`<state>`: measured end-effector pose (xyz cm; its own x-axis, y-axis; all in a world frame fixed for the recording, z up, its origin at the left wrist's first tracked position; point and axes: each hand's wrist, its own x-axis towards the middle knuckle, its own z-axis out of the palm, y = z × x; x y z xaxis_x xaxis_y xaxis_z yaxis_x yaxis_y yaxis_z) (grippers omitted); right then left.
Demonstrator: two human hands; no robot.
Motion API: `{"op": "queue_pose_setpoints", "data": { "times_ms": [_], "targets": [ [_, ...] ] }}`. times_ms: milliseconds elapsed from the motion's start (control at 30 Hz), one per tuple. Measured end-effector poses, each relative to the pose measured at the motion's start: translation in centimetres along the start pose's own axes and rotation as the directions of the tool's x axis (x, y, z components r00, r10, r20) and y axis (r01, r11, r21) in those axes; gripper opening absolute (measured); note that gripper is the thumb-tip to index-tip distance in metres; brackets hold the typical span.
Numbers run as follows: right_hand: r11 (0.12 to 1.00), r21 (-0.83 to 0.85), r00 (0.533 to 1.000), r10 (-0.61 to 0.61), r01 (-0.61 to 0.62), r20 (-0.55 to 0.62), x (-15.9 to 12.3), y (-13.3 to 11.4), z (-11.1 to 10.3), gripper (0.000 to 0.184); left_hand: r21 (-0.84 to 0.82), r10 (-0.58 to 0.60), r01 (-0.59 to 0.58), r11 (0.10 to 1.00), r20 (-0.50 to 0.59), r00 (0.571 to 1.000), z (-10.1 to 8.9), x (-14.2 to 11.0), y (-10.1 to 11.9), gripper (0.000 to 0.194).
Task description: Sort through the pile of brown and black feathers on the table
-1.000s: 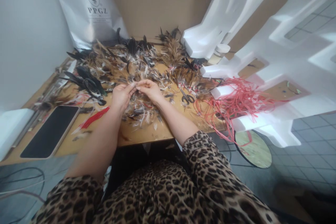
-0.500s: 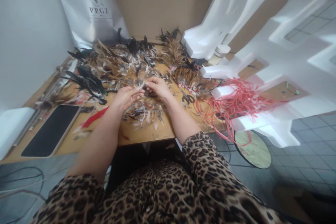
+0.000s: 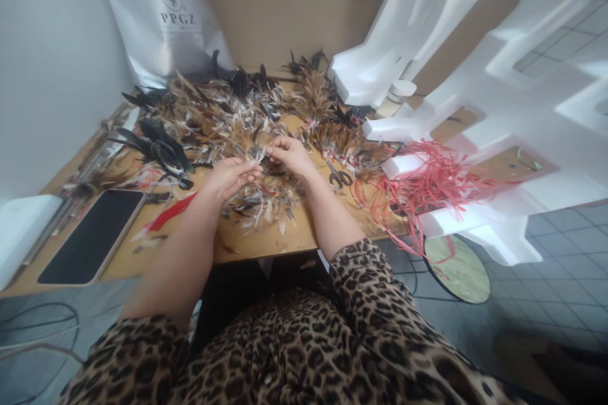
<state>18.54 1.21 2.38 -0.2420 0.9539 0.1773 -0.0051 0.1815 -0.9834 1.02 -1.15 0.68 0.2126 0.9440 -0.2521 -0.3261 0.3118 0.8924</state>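
Note:
Over the middle of the wooden table [image 3: 266,243], my left hand [image 3: 232,176] is closed in a pinch on the pale quill ends of a small bunch of feathers [image 3: 254,150]. My right hand [image 3: 287,155] is just beside it, thumb and forefinger pinched at the right edge of the same bunch. The bunch fans out away from me, brown and grey at the tips. Behind it spreads a large heap of brown, white and black feathers [image 3: 204,107]. Loose feathers [image 3: 259,205] lie beneath my hands.
Black-handled scissors [image 3: 339,176] lie right of my hands, near tangled red ribbon strips [image 3: 441,177]. White foam pieces [image 3: 503,88] stand at the right. A phone [image 3: 92,237], a red strip [image 3: 171,212] and dark feathers [image 3: 159,145] are on the left. A silver bag [image 3: 166,44] stands behind.
My right hand has shifted slightly right, so the gap between my fingertips is a little wider and more of the pale feather ends shows. My left hand stays nearly in place.

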Motion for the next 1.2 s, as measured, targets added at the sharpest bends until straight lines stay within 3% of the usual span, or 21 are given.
{"op": "queue_pose_setpoints", "data": {
  "times_ms": [333,833,1000,1200],
  "targets": [
    [0.994,0.078,0.997,0.076,-0.076,0.005,0.0,0.4,0.9,0.025,0.025,-0.018,0.018,1.000,-0.020,1.000,0.5,-0.3,0.0,0.008],
    [0.966,0.183,0.982,0.187,-0.185,0.005,-0.4,0.9,2.0,0.034,0.083,0.044,-0.044,0.996,-0.001,0.999,-0.1,0.3,-0.6,0.011],
    [0.958,0.238,0.986,0.166,-0.161,0.000,-0.2,1.4,2.6,0.036,0.120,0.060,-0.056,0.991,-0.028,0.998,0.2,0.1,-0.5,0.012],
    [0.975,0.186,0.992,0.127,-0.125,0.002,-0.3,1.3,2.7,0.033,0.155,0.078,-0.073,0.985,-0.024,0.997,0.1,0.2,-0.6,0.013]
  ]
}}
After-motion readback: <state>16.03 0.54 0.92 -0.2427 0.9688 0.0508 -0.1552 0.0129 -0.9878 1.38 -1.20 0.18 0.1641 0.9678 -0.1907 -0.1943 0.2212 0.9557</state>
